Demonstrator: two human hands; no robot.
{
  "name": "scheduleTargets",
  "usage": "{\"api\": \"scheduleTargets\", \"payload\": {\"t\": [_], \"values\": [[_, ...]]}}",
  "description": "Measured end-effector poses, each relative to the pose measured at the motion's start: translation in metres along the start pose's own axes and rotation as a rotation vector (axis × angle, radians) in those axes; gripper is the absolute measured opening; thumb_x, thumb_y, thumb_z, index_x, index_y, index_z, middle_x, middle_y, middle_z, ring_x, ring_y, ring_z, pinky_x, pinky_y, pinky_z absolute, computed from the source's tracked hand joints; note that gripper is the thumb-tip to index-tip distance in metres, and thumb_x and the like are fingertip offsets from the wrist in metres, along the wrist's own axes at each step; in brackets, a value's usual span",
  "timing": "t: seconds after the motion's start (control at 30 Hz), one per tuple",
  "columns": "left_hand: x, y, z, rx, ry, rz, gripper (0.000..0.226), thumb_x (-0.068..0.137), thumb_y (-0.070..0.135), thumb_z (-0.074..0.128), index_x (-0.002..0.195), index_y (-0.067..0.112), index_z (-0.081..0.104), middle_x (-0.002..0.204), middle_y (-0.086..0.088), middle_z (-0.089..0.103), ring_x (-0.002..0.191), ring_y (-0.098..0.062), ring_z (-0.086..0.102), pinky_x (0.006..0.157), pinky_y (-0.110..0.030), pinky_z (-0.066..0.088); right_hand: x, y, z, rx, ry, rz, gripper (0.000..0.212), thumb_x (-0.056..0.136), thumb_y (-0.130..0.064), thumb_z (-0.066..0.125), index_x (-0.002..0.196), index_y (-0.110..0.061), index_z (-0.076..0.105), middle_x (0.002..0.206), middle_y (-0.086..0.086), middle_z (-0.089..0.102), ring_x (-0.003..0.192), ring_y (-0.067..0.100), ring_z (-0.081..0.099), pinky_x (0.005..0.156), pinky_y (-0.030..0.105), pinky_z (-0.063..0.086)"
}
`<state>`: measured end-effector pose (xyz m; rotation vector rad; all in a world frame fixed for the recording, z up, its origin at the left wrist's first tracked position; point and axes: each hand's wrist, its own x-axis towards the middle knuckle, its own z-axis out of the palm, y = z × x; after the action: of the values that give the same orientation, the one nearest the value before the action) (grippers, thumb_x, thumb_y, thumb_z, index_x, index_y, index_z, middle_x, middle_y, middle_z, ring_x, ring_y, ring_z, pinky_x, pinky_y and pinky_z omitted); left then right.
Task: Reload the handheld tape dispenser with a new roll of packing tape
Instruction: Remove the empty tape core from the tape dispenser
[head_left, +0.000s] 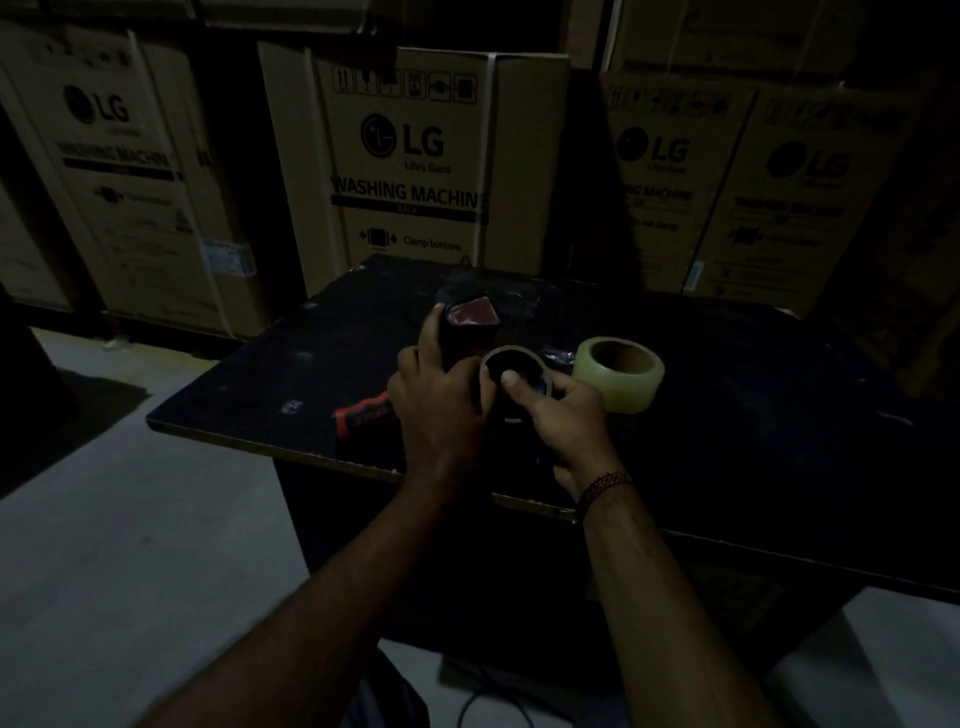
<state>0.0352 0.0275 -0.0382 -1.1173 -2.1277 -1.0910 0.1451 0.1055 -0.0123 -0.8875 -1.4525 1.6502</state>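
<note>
The handheld tape dispenser (470, 325) lies on the dark table (753, 395), its red handle (363, 413) pointing toward the near left edge. My left hand (436, 395) grips the dispenser's body. An empty cardboard core (511, 364) sits on the dispenser's spool, and my right hand (561, 415) holds it with the thumb pressed inside the ring. A full roll of clear packing tape (621, 374) stands flat on the table just right of my right hand. The scene is very dim.
Large LG washing machine cartons (415, 156) stand stacked close behind the table and to both sides. A pale floor (130, 545) lies to the left. A dark cable (493, 701) runs on the floor near my feet.
</note>
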Motion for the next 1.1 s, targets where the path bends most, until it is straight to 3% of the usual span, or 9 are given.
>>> {"api": "scheduleTargets", "payload": {"t": [0.23,0.37,0.63,0.83,1.0,1.1], "values": [[0.0005,0.0007,0.0025,0.036,-0.009,0.015,0.023,0.098,0.032,0.065,0.093,0.012,0.076,0.170,-0.017,0.034,0.125,-0.040,0.048,0.093,-0.052,0.042,0.0056,-0.0012,0.0007,0.033,0.048,0.078,0.022,0.083,-0.014,0.089,0.104,-0.013,0.083,0.095,0.008,0.085,0.094,0.026,0.082,0.083,0.044,0.067],[0.0007,0.0003,0.0040,0.036,-0.011,0.020,0.022,0.097,0.030,0.068,0.091,0.010,0.075,0.169,-0.019,0.036,0.124,-0.042,0.050,0.092,-0.053,0.043,0.0079,-0.0018,-0.0010,0.023,0.041,0.079,0.028,0.082,-0.014,0.090,0.109,-0.011,0.082,0.096,0.009,0.084,0.092,0.027,0.082,0.073,0.038,0.066],[0.0001,0.0003,0.0040,0.042,-0.014,0.043,0.020,0.095,0.028,0.070,0.091,0.009,0.074,0.168,-0.020,0.038,0.124,-0.044,0.053,0.091,-0.054,0.045,0.0088,-0.0071,-0.0036,-0.028,0.043,0.111,0.038,0.081,-0.015,0.092,0.117,-0.010,0.079,0.101,0.011,0.083,0.092,0.027,0.081,0.068,0.036,0.064],[-0.0006,-0.0002,0.0037,0.020,-0.005,0.051,0.020,0.096,0.027,0.069,0.091,0.008,0.074,0.167,-0.019,0.038,0.125,-0.044,0.053,0.093,-0.056,0.045,0.0056,-0.0081,-0.0026,-0.056,0.063,0.081,0.026,0.082,-0.015,0.091,0.106,-0.010,0.082,0.096,0.011,0.083,0.089,0.028,0.081,0.076,0.042,0.067],[-0.0002,0.0014,0.0041,0.035,0.012,0.070,0.037,0.096,0.038,0.050,0.092,0.009,0.073,0.166,-0.020,0.041,0.123,-0.044,0.054,0.092,-0.056,0.046,0.0059,-0.0060,-0.0056,-0.136,0.071,0.029,0.012,0.081,-0.019,0.092,0.086,-0.021,0.081,0.089,0.006,0.084,0.087,0.025,0.081,0.079,0.046,0.068],[-0.0003,-0.0001,0.0047,0.031,-0.011,0.068,0.027,0.097,0.032,0.062,0.093,0.008,0.072,0.167,-0.021,0.039,0.125,-0.045,0.053,0.092,-0.057,0.046,0.0049,-0.0056,-0.0061,-0.155,0.076,0.016,0.014,0.081,-0.021,0.092,0.090,-0.022,0.082,0.091,0.005,0.084,0.088,0.023,0.081,0.080,0.045,0.068]]}}
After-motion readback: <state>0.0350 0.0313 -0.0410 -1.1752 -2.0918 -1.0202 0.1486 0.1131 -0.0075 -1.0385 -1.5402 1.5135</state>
